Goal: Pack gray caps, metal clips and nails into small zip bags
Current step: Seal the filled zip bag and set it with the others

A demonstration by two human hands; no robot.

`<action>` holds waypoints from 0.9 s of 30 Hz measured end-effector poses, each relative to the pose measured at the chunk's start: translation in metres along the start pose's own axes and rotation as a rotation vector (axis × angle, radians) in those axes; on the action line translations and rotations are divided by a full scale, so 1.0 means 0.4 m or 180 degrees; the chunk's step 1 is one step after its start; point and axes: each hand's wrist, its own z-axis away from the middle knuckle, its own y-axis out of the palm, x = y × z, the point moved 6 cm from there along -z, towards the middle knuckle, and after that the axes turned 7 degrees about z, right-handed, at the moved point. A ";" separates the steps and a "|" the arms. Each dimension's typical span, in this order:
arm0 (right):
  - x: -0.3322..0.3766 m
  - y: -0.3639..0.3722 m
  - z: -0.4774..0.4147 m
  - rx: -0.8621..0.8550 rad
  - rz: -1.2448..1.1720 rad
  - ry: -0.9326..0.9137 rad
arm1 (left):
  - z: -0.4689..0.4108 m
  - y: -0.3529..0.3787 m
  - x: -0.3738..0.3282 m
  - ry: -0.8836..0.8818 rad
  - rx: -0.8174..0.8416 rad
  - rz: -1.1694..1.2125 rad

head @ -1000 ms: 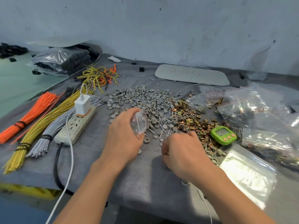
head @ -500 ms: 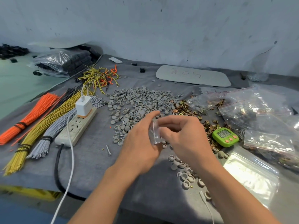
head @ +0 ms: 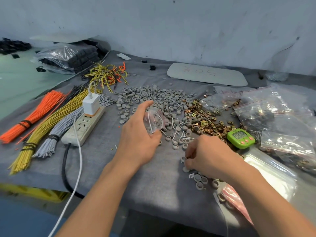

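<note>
Lowered to the gray cloth point(head: 153, 185), right hand point(head: 212, 154) pinches gray caps point(head: 184, 159); left hand point(head: 138, 135) grips the zip bag point(head: 153, 121).

1. My caps point(head: 153, 98) are gray, the clips point(head: 208, 120) brassy gold.
2. The zip bag point(head: 152, 122) is clear, red-edged.
3. The timer point(head: 240, 137) is bright green.
4. I see orange wires point(head: 37, 113), yellow wires point(head: 42, 132), gray wires point(head: 59, 128).

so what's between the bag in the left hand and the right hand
Head view: a few gray caps and nails lie on the gray cloth between the zip bag and the right hand.
</note>
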 end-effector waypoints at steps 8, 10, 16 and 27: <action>0.044 0.020 -0.003 -0.0212 0.0151 -0.0142 | 0.012 0.010 -0.016 0.0026 0.0090 -0.0242; 0.051 0.022 -0.005 -0.0283 0.0284 -0.0184 | 0.013 0.014 -0.025 0.0044 0.0125 -0.0274; 0.075 0.026 -0.002 -0.0483 0.0455 -0.0371 | 0.017 0.011 -0.035 0.0163 0.0168 -0.0352; 0.001 -0.074 0.035 -0.1482 -0.1940 -0.0052 | 0.053 0.086 -0.007 0.0327 0.0545 -0.0452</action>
